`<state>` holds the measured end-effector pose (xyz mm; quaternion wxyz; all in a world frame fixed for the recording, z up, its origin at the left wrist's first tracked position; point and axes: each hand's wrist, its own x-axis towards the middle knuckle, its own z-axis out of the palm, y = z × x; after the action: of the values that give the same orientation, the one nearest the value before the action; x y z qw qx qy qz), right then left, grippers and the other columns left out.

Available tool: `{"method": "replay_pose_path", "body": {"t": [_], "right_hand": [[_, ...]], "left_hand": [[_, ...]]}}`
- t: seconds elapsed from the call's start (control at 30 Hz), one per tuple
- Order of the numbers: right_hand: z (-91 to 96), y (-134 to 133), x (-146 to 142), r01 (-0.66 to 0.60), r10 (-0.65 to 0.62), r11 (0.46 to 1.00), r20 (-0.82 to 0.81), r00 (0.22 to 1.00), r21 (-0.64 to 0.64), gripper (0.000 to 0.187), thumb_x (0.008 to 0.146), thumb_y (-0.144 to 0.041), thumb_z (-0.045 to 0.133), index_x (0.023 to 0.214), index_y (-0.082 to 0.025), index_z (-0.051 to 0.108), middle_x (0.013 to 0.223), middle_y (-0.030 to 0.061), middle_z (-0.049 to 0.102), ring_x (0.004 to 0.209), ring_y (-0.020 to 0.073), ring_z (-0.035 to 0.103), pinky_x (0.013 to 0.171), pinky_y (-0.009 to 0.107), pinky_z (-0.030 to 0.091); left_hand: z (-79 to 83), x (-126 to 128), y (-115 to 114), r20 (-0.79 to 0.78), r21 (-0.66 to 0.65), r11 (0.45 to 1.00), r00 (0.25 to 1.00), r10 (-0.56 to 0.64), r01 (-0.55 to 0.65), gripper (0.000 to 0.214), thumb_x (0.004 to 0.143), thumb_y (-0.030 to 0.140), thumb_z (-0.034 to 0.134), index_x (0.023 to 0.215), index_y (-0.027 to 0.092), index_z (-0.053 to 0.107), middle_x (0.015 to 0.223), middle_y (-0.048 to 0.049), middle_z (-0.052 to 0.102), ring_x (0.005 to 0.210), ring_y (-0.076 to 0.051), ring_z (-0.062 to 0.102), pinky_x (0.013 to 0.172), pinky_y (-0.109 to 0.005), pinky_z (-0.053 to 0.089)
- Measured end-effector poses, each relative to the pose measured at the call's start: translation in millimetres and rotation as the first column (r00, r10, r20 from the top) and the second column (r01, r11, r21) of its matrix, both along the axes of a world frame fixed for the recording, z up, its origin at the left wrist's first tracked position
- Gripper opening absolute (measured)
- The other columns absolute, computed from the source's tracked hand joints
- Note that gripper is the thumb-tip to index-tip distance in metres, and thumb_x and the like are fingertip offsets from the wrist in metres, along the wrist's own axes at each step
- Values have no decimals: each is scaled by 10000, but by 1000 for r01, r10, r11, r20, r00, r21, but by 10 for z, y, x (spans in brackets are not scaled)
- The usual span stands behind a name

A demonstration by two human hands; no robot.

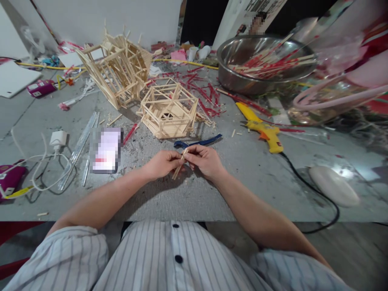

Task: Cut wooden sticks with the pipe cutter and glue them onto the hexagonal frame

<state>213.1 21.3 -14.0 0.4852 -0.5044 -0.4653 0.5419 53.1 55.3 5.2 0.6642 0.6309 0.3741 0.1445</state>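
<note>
Between my two hands, above the table's middle, are a few short wooden sticks (pixel 176 173). My left hand (pixel 165 163) pinches them from the left, thumb and fingers closed. My right hand (pixel 206 161) is closed on their upper ends, its fingertips touching those of the left. How the sticks join is hidden by the fingers. Just beyond my hands lies a dark blue hand tool (pixel 200 142), partly covered by them. Behind it stands a low six-sided frame of wooden sticks (pixel 169 131). A taller stick structure (pixel 121 76) leans behind that one, to the left.
A yellow glue gun (pixel 260 127) lies right, its black cord running off the front edge. Behind it a steel bowl (pixel 263 85) holds wrapped chopsticks. A phone (pixel 106 150), a white charger (pixel 58 139) and plastic sleeves lie left. Red wrappers (pixel 209 97) litter the back.
</note>
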Motion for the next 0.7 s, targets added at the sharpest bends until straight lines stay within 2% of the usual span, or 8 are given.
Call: {"method": "replay_pose_path", "body": {"t": [0.1,0.17,0.23,0.33,0.4,0.47,0.57,0.7], "right_hand": [[5,18,51,-6,-3,998,153,988,62,314,649,-459,679,783,-183,615,648,-8,606,452,77,441,450,244,348],[33,40,135,15,-65,990,348,935,143,331,686,-483,642,826,-183,622,718,22,630,524,102,482,508,263,369],[83,58,250,34,-158,977,613,774,209,322,729,-492,610,845,-192,623,771,46,641,620,143,532,568,286,377],[177,56,410,-9,-122,991,915,385,136,320,777,-526,584,841,-214,613,903,74,662,806,226,590,606,306,353],[236,35,467,-53,32,998,977,210,-21,343,784,-561,575,818,-221,590,938,81,667,856,264,601,582,304,324],[287,9,479,-81,174,983,978,113,-165,350,799,-573,555,791,-223,555,902,79,672,837,274,609,550,301,290],[344,-33,458,-106,284,955,958,47,-278,346,820,-573,530,789,-228,509,878,66,677,833,272,618,530,297,253],[372,-80,446,-144,338,930,941,-19,-337,381,750,-583,614,838,-227,510,911,70,688,855,278,628,532,294,234]], "left_hand": [[16,-23,22,-52,194,981,998,-17,27,208,858,214,528,674,127,577,571,23,591,481,-58,534,481,-159,409],[29,-38,46,-42,250,968,999,4,7,209,855,209,532,671,125,584,563,22,588,487,-58,535,484,-158,407],[42,-45,67,-17,240,968,997,75,-68,188,854,193,527,688,125,584,586,17,603,494,-60,544,489,-162,423],[62,-37,83,-12,178,969,985,173,-168,157,852,170,528,710,123,575,624,7,624,510,-64,563,498,-168,454],[75,-27,83,-16,168,970,984,178,-173,162,851,173,537,704,118,577,625,2,622,512,-62,561,494,-166,458],[82,-22,78,-1,178,972,988,157,-154,172,847,183,545,693,116,583,622,-1,618,513,-62,556,488,-164,457],[73,-29,78,36,182,973,989,140,-144,166,846,196,543,707,119,591,636,-6,623,533,-70,574,498,-168,472],[32,-47,97,80,150,975,985,152,-163,141,848,188,533,731,123,580,659,-7,628,547,-72,591,506,-170,487]]}}
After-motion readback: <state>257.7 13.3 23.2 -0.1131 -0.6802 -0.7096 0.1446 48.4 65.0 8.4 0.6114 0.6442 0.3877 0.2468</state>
